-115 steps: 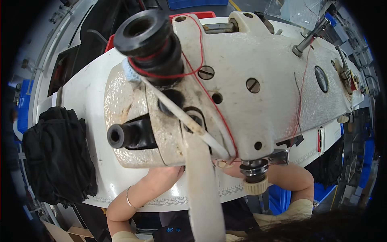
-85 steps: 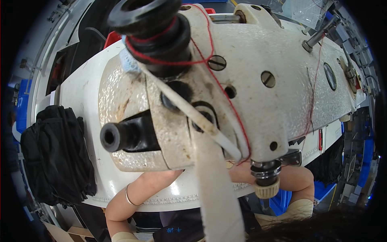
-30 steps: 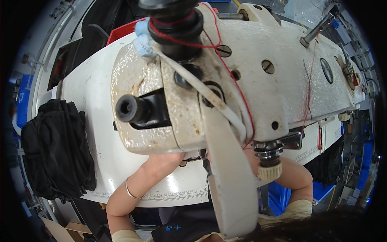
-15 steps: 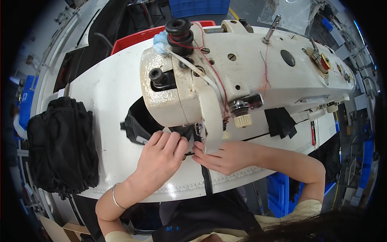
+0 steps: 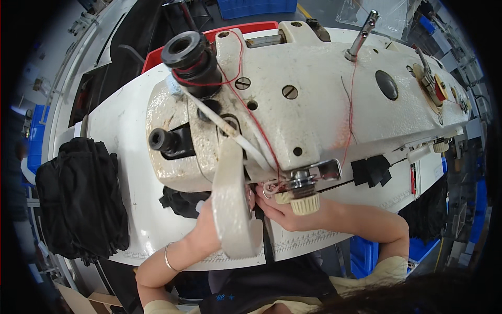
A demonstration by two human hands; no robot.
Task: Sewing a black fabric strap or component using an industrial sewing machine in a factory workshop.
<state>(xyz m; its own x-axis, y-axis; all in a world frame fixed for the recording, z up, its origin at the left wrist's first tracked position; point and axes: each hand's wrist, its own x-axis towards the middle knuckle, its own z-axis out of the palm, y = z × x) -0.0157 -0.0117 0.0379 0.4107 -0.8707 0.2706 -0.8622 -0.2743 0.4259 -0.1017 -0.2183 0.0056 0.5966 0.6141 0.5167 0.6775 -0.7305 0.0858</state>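
Observation:
A white sewing machine (image 5: 324,112) fills the middle, with red thread running over its head. Under its left end lies a bunched piece of black fabric (image 5: 184,203), partly covered by the machine. My left hand (image 5: 205,226) is beside this fabric, its fingers mostly hidden behind the white curved lever (image 5: 230,209); only a fingertip shows past it. From the other side, my right hand (image 5: 286,213) reaches below the tension knob (image 5: 305,203), fingers closed together at the dark cloth by the needle area. The needle itself is hidden.
A tall stack of black fabric pieces (image 5: 81,201) stands at the table's left. Small black scraps (image 5: 370,170) and a red-handled tool (image 5: 413,179) lie at the right. Behind the machine is a red tray (image 5: 152,60). A ruler scale (image 5: 314,234) runs along the front edge.
The machine looms larger and further left in view. My left fingers are now behind the lever, and both hands have come closer together. Less of the black fabric shows.

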